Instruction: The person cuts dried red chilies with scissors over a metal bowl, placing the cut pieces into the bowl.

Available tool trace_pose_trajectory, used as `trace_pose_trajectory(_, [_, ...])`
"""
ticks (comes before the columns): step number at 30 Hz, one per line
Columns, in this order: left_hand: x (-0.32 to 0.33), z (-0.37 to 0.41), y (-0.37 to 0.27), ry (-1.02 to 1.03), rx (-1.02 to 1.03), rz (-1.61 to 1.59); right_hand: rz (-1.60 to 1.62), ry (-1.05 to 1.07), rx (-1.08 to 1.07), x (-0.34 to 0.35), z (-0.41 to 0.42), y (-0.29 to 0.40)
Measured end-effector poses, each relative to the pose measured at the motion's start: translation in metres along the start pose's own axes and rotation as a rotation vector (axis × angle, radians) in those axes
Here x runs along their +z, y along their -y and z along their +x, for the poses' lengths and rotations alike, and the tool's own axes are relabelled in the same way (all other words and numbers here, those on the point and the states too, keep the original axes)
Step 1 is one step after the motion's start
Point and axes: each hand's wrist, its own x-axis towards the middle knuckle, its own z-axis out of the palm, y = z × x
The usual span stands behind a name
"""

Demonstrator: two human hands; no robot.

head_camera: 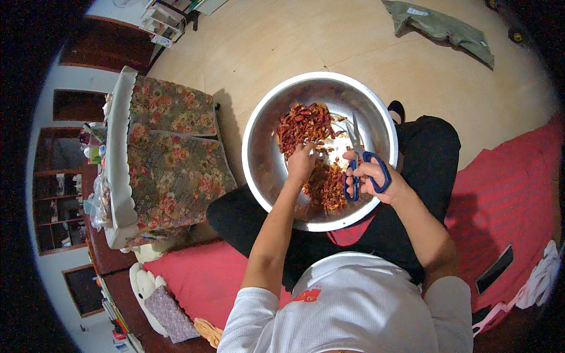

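A wide stainless steel basin rests on my lap between my knees. Whole dried red chillies are heaped on its far left side, and cut chilli pieces lie in a pile nearer me. My left hand is at the near edge of the whole chillies, its fingertips against them; whether it grips any is hidden. In my right hand are blue-handled scissors, fingers through the loops. The blades point away from me over the basin's right half and stand slightly apart.
To the left stands a table with a floral cloth and plastic bags on top. A red-covered seat extends under me, with a dark phone-like slab at right. A grey-green plastic package lies on the tiled floor.
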Motion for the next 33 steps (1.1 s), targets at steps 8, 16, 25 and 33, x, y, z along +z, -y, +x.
trace_pose_trajectory(8, [0.015,0.014,-0.012,0.092,-0.071,0.030,-0.045,-0.035,-0.035,-0.002,-0.001,0.010])
trace_pose_trajectory(16, [0.031,0.019,0.006,0.025,-0.013,-0.119,-0.078,-0.026,-0.051,-0.001,-0.001,0.010])
trace_pose_trajectory(25, [0.009,0.024,0.024,0.025,-0.080,-0.027,-0.083,-0.043,-0.062,0.000,-0.003,0.011])
trace_pose_trajectory(33, [-0.004,0.025,0.019,-0.133,-0.047,0.034,-0.106,-0.053,-0.058,0.003,-0.003,0.013])
